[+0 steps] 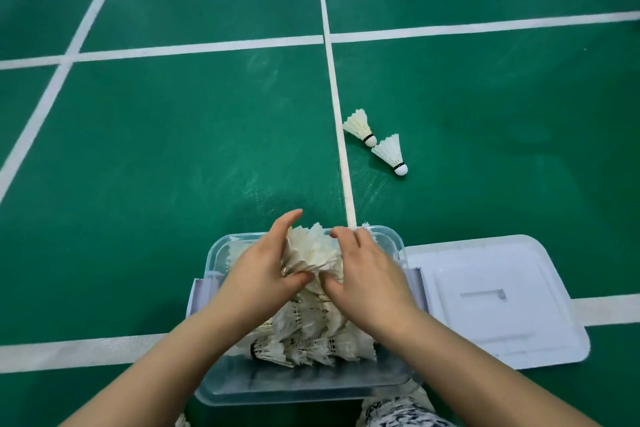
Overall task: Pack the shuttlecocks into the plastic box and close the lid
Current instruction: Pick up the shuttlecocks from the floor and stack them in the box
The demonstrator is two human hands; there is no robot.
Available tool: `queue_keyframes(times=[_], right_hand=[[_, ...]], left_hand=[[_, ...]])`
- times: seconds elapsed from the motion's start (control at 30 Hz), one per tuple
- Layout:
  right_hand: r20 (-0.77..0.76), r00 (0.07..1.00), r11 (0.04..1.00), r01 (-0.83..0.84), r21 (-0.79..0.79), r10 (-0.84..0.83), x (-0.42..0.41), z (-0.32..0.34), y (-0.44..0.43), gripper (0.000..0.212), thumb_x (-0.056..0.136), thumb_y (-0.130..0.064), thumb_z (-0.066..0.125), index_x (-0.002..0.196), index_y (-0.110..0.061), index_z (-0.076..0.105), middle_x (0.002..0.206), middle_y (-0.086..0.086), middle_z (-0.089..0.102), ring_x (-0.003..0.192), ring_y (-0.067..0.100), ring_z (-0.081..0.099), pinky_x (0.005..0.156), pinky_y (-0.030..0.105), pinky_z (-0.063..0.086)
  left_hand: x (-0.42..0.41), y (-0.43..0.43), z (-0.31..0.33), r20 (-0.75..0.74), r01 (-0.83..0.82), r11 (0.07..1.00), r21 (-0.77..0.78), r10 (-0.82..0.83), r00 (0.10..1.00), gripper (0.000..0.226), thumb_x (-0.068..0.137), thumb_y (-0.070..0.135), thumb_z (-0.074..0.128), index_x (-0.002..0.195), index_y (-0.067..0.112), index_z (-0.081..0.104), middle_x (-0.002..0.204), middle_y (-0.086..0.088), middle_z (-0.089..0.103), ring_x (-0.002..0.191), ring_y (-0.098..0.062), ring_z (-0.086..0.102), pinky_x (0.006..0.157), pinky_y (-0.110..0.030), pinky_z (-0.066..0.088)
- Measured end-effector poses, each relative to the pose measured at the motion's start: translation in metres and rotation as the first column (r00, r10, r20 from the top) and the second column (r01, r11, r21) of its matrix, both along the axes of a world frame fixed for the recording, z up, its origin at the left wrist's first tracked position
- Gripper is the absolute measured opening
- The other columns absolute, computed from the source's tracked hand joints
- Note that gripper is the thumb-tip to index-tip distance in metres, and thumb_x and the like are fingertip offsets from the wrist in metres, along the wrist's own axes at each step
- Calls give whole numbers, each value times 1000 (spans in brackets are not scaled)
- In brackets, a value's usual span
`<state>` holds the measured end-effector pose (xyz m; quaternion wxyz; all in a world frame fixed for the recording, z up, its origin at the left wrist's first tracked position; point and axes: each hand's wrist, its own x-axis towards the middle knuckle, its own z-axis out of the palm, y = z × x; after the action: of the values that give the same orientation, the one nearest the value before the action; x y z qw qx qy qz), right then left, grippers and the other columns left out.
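White feathers fill the clear plastic box (298, 388), which sits on the green floor (173, 149) right in front of the person. The pile of shuttlecocks (311, 333) inside is heaped higher than the box's rim. The feathers look soft and a bit creamy, and some tips have thin black bands.

One box and one lid (495, 298) can be seen. The lid is pale and lies flat on the floor, just to the right of the box. The pile has too many shuttlecocks to count. Two more lie on the floor farther away, near a white line (332, 80): the far shuttlecock (360, 125) and the near shuttlecock (389, 152).

Both loose ones lie on their sides, slanted, close together. Their round tips point toward the person and to the right. Their feathers point away and to the left. The box's long side runs away from the person.

The left hand (263, 270) and the right hand (367, 274) are over the far half of the box. Each one curls its fingers and thumb round the top of the pile, holding it between them.
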<state>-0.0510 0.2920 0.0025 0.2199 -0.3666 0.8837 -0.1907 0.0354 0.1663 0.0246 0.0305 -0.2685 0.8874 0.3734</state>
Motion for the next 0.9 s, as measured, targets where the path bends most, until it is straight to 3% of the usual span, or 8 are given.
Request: queue_keyframes(times=[0.13, 0.23, 0.33, 0.43, 0.5, 0.63, 0.73, 0.9], right_hand=[[-60, 998, 979, -26, -204, 14, -3, 11, 6, 44, 85, -32, 58, 126, -32, 43, 119, -5, 44, 109, 15, 47, 82, 26, 34], [-185, 982, 948, -91, -306, 35, -2, 7, 13, 26, 77, -27, 62, 101, -34, 57, 106, -4, 53, 98, 15, 44, 80, 33, 42], [-268, 963, 927, -130, -351, 34, -3, 5, 22, 14, 77, -33, 56, 84, -29, 67, 92, -9, 61, 89, 14, 43, 74, 31, 42], [-298, 954, 938, -66, -339, -41, -7, 9, 33, 13, 77, -33, 60, 77, -26, 71, 74, -12, 65, 75, 15, 51, 67, 24, 36], [-322, 943, 956, -14, -292, -84, -7, 9, 40, 7, 72, -28, 64, 71, -24, 69, 68, -10, 63, 65, 17, 56, 60, 23, 38], [-300, 950, 988, 45, -149, -89, -7, 5, 44, 8, 68, -27, 61, 62, -22, 64, 60, -8, 59, 52, 14, 56, 45, 18, 30], [-265, 962, 997, 43, -70, -60, -7, -5, 42, 11, 75, -24, 58, 70, -18, 65, 66, -4, 60, 59, 19, 59, 47, 21, 27], [-147, 989, 997, -24, -77, 12, -1, -11, 31, 23, 94, -25, 43, 102, -14, 62, 100, 1, 61, 90, 23, 58, 65, 29, 37]], left_hand=[[-6, 6, 2, -65, 29, 1000, -12, -30, 997, 82, 76, 18, 67, 140, 37, 18, 72, 14, 43, 68, -1, 46, 57, -14, 31], [-11, 10, 2, -66, 66, 997, -38, -68, 995, 84, 77, 16, 64, 142, 36, 14, 90, 7, 44, 78, -11, 45, 64, -20, 31], [-13, 17, -3, -76, 116, 993, -32, -118, 990, 87, 77, 17, 63, 143, 37, 9, 95, 4, 48, 82, -14, 47, 63, -15, 36], [-10, 21, -12, -75, 101, 995, -13, -102, 992, 86, 77, 20, 65, 142, 39, 11, 126, 3, 54, 111, -15, 53, 88, -28, 45], [-6, 21, -17, -51, 68, 996, -52, -71, 996, 73, 81, 20, 63, 139, 32, 22, 136, 5, 50, 123, -13, 47, 98, -31, 41], [9, 16, -31, -9, -19, 988, -155, 17, 1000, 30, 88, 12, 50, 117, 17, 45, 124, -1, 57, 113, -16, 52, 90, -29, 40], [22, 9, -41, 31, -66, 972, -224, 75, 997, 25, 89, 7, 45, 112, 13, 48, 113, -4, 58, 99, -14, 49, 81, -25, 37], [35, 5, -51, 103, -80, 964, -254, 110, 989, 33, 85, 3, 43, 118, 12, 48, 117, -3, 54, 109, -15, 45, 94, -28, 35]])
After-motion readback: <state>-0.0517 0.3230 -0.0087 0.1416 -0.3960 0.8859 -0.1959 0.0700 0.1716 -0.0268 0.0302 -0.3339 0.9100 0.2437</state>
